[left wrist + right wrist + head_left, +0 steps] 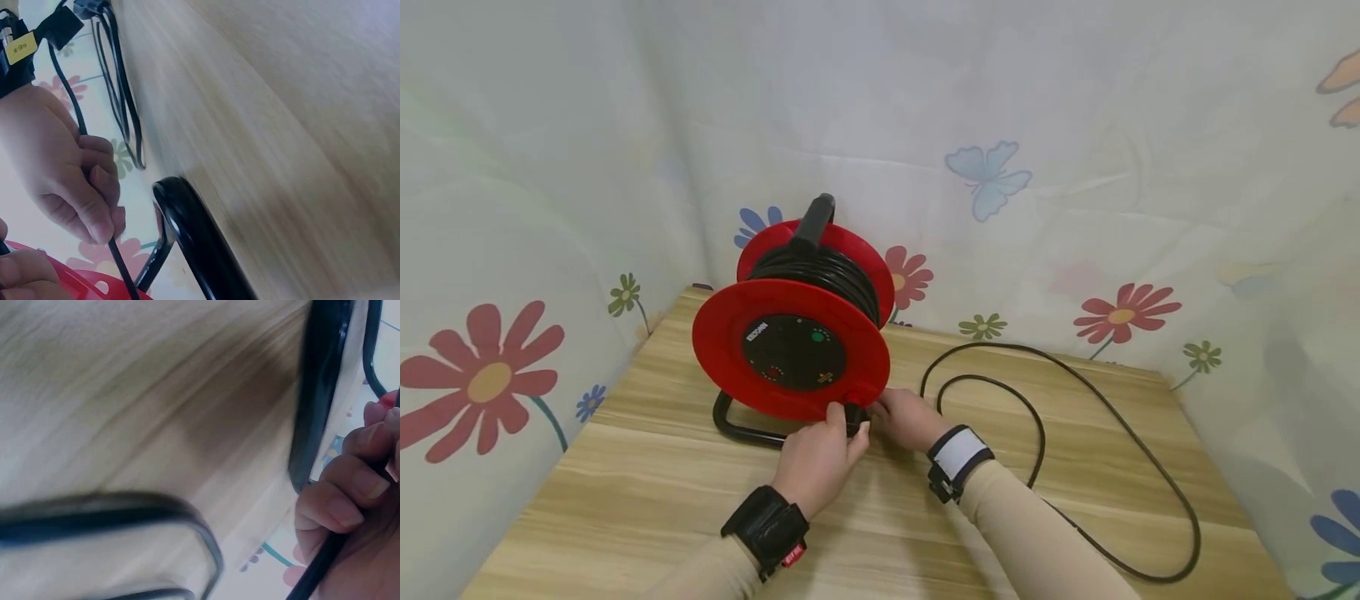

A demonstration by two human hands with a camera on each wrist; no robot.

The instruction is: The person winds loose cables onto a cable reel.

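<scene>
A red cable reel (718,333) with black cord wound between its two discs stands on a black tubular frame (748,434). At the lower edge of its front disc, my left hand (820,458) grips a black winding knob (853,415) between thumb and fingers. Just right of it, my right hand (912,419) holds the black cable (123,269) close to the reel. The right wrist view shows those fingers (340,509) curled round the cord, which runs down out of the palm. Part of the right hand is hidden behind the left in the head view.
Loose cable (1198,533) lies in wide loops over the right side of the wooden table (647,500). A black carrying handle (812,225) tops the reel. Behind and beside the table hangs a white curtain (865,100) printed with flowers and butterflies.
</scene>
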